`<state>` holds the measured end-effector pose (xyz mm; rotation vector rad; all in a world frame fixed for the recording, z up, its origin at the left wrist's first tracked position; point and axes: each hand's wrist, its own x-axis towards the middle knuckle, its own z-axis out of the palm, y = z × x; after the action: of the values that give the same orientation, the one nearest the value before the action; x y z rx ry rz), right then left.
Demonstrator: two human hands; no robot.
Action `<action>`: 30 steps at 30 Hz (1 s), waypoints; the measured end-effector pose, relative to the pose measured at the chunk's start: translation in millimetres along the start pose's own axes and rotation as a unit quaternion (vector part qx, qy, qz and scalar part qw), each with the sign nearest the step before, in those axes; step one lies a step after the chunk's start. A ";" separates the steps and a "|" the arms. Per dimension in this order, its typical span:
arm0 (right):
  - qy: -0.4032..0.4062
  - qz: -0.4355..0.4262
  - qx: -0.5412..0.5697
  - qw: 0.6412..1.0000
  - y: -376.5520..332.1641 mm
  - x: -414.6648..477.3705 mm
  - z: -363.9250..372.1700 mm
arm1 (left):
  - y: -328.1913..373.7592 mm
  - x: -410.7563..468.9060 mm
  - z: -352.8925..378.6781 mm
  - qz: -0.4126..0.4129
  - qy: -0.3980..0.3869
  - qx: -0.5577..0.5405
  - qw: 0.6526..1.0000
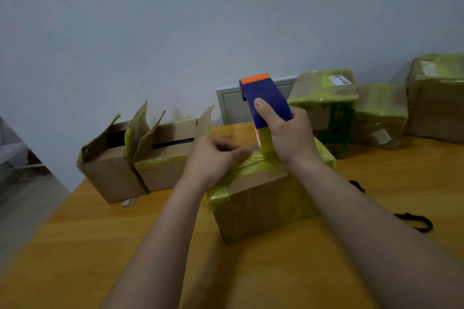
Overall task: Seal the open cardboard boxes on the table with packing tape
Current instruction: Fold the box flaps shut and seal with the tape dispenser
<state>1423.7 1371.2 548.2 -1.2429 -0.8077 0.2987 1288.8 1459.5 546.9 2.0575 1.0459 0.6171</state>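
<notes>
Fingers (pixel 298 115) of the right hand (pixel 288 135) are wrapped tight round the blue-and-orange tape dispenser (pixel 266 98), roll end down on the top of the box (pixel 263 198) at table (pixel 125 233) centre, head view only. The left hand (pixel 213 158) is curled and seems to pinch the tape (pixel 251 158) end against the lid. Risks: the tape could wrinkle or stick to itself if the left pinch slips, and the strip could run off the seam if the dispenser tilts. The box is brown and scuffed, with yellow-green tape across the top and near corner. Two open boxes (pixel 110 165) sit far left with flaps up. Sealed boxes (pixel 324 108) are at far right.
</notes>
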 end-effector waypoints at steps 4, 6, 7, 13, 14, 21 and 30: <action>-0.004 0.002 0.000 1.000 -0.4 0.3 1.3 | -7.2 -3.6 4.4 -0.010 0.055 -0.102 0.993; -0.008 0.011 0.009 1.000 -1.0 0.3 1.2 | -10.7 -6.2 5.4 -0.038 0.078 -0.226 0.970; -0.009 0.014 0.012 1.000 -1.3 0.2 1.0 | -12.4 -7.9 6.2 -0.038 0.087 -0.257 0.962; 0.000 0.025 0.021 0.999 -3.4 -1.6 2.7 | -24.6 -14.2 12.9 -0.015 0.120 -0.357 0.926; 0.001 0.029 0.022 0.999 -4.4 -2.0 2.7 | -26.6 -16.7 13.7 -0.004 0.116 -0.359 0.926; -0.005 0.033 0.006 0.999 -6.6 -2.4 -1.9 | -17.7 -17.9 -14.9 0.029 -0.001 0.061 0.998; -0.005 0.012 -0.016 1.000 -5.0 -3.9 -0.7 | -7.0 -46.8 22.4 0.176 0.144 0.070 0.971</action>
<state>1420.4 1366.7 551.2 -1.2824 -0.8088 0.3139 1274.9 1414.7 523.7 2.3501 0.9067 1.0753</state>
